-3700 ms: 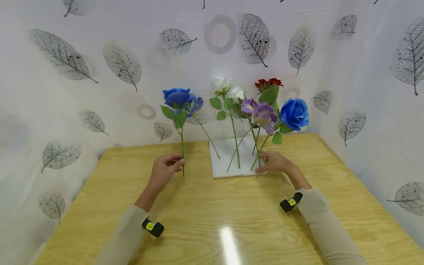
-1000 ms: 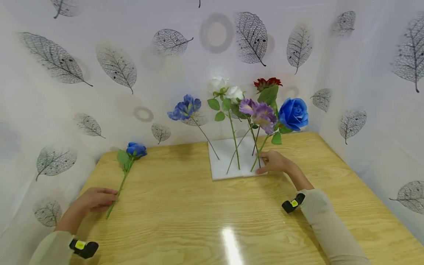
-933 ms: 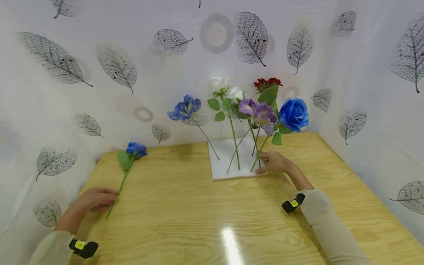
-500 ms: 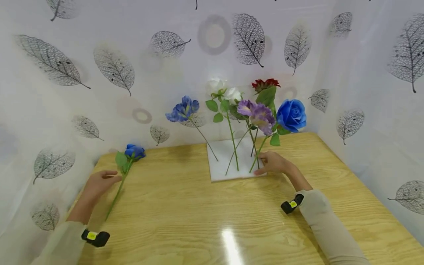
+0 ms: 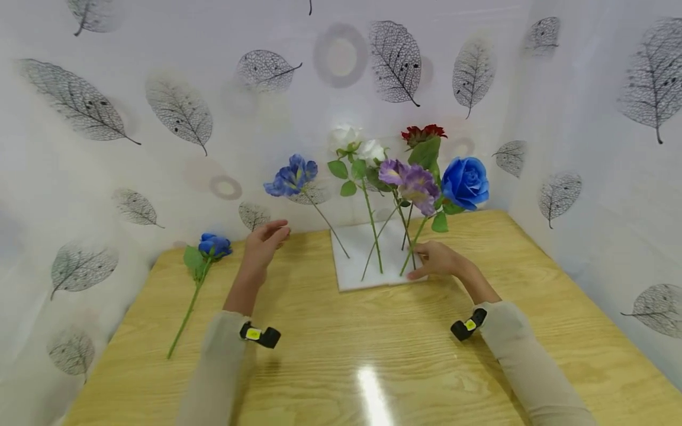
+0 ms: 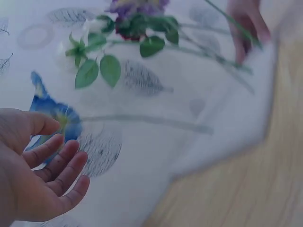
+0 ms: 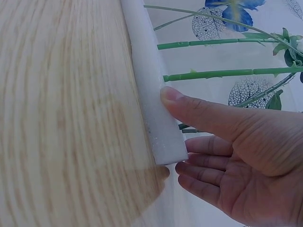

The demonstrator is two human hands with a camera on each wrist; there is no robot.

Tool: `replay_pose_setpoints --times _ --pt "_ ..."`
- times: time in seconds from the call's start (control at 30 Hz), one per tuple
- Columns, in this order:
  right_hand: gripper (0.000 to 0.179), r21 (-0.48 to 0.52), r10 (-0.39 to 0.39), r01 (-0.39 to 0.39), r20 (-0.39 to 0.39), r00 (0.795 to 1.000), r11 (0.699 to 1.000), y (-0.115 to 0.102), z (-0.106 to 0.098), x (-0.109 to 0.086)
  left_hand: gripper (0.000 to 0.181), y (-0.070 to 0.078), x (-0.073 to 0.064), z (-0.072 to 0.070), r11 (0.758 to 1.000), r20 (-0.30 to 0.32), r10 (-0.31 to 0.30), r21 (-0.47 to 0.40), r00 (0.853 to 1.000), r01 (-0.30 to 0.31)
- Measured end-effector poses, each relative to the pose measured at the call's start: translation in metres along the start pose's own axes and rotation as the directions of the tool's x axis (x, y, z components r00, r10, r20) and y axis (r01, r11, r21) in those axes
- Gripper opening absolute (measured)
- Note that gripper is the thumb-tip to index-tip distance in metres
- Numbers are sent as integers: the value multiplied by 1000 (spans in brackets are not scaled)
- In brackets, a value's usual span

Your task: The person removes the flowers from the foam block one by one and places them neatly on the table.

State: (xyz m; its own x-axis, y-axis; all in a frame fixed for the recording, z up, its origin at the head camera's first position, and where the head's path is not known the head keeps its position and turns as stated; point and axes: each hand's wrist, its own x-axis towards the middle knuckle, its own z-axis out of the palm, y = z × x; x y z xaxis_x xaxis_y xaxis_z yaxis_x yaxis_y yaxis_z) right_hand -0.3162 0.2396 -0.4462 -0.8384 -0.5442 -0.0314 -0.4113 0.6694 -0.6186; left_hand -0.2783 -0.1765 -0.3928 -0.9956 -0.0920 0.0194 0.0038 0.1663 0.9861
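Observation:
My left hand is in the air below the blue iris, fingers loosely bent and nothing in them. In the left wrist view that iris lies behind the fingertips. A blue rose lies on the table's left side. With thumb and fingers, my right hand holds the right end of the white foam board; in the right wrist view the thumb presses on the foam. Standing in the board are white roses, a purple iris, a red flower and another blue rose.
A light wooden table extends in front of and to both sides of the board. Behind it hangs a pale curtain printed with dark leaves, which also runs along both sides.
My left hand laid the blue rose on the table at the left, let go of it, then moved right and away toward the blue iris. My right hand stays at the foam board.

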Motion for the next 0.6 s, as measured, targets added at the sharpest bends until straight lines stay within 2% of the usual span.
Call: replay_pose_setpoints --times 0.1,0.17,0.23,0.33,0.4,0.47,0.6 --pt "57 -1 -3 3 -4 1000 1000 3 0 2 37 4 9 32 989 10 -15 -148 1000 16" --pt "58 -6 -7 7 -7 1000 1000 4 2 3 37 3 13 47 974 6 -35 -226 999 36" --pt "60 -8 -12 12 -12 1000 1000 4 4 4 39 0 16 60 955 -9 -59 -293 998 54" --pt "49 -14 -26 25 -14 1000 1000 3 5 5 41 -6 19 73 926 -41 -94 -370 995 72" --pt "46 -17 -31 31 -14 999 999 2 6 5 41 -11 20 80 916 -56 -103 -395 993 73" --pt "45 -26 -31 31 -11 999 999 1 5 4 40 -15 22 86 920 -60 -106 -384 993 75" --pt "63 -31 -29 29 -18 999 999 -1 1 2 35 -25 26 96 936 -35 -91 -344 995 74"
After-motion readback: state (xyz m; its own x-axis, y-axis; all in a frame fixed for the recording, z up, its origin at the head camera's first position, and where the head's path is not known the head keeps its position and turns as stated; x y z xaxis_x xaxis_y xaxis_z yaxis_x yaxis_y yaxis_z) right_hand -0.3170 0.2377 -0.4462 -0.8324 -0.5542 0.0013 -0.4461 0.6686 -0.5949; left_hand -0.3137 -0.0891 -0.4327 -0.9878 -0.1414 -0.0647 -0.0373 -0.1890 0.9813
